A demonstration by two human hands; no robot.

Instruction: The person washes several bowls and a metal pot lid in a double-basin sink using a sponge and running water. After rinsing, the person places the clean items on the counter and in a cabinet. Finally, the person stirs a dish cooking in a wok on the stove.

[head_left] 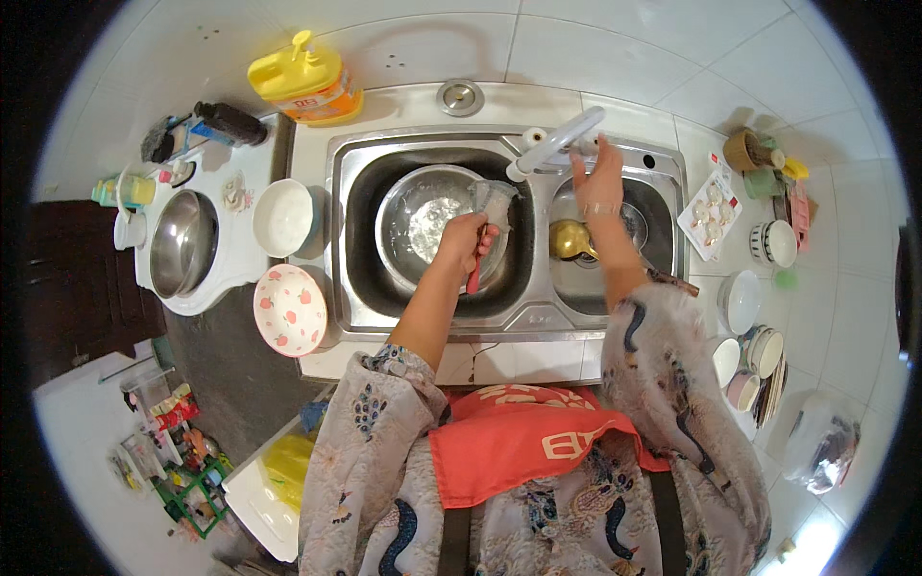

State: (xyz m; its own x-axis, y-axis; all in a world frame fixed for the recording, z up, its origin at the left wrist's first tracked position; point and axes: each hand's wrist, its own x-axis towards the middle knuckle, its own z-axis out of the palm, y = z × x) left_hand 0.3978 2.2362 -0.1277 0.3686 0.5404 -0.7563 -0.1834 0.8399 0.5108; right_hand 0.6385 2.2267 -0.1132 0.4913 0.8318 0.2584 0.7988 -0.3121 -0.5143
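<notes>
My left hand (466, 240) is closed around the red handle (473, 279) of a tool with a broad greyish, see-through-looking head (497, 204); its kind is unclear. Under it, in the left basin, stands a round metal bowl (392, 240) with water in it. My right hand (601, 178) reaches over the right basin to the base of the faucet (562, 141), thumb and fingers apart; contact with the lever is hard to make out. The white spout points toward the left basin. A gold-coloured round metal vessel (569, 239) lies in the right basin, beside my right forearm.
Left of the double sink (432, 331) are a white bowl (283, 218), a fruit-patterned bowl (290, 309) and a steel basin (182, 245). A yellow pump jug (307, 84) stands behind. At right are a white tray (710, 213) with pale pieces and several stacked bowls (740, 301).
</notes>
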